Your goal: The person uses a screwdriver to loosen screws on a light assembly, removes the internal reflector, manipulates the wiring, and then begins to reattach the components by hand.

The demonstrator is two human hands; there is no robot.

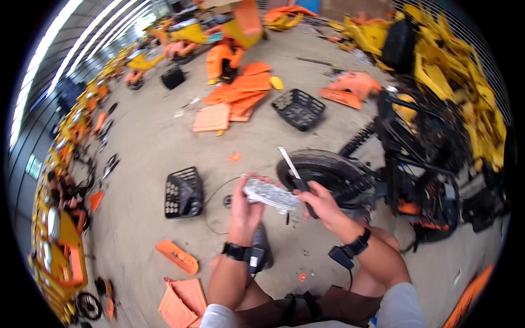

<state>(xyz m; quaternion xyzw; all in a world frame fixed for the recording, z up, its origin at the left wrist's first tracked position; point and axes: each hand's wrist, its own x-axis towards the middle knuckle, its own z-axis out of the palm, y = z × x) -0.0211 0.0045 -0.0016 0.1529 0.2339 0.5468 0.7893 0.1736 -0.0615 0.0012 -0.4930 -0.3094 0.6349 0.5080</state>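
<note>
At frame centre a grey perforated plastic panel (270, 195) is being gripped end-on by the left hand (246, 205) — likely light, stiff, brittle; the right hand (322, 203) is wrapped around a flat-bladed tool (295, 177).

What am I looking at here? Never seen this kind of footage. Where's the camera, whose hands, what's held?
There is no robot here. A person wears a wide fisheye camera on the head that looks down, so straight edges bend toward the rim and the forearms come in from the lower edge.

The left hand holds a pale oblong ribbed part, perhaps a lamp or reflector; I cannot tell which. The right hand grips a tool with a dark handle and a flat light blade, raised beside that part. Both wrists carry dark bands with small devices.

The person appears to sit on a concrete floor. Just ahead lies a black wheel of a stripped dark bike frame. Around it lie two black baskets, orange panels and a heap of yellow body parts.
</note>
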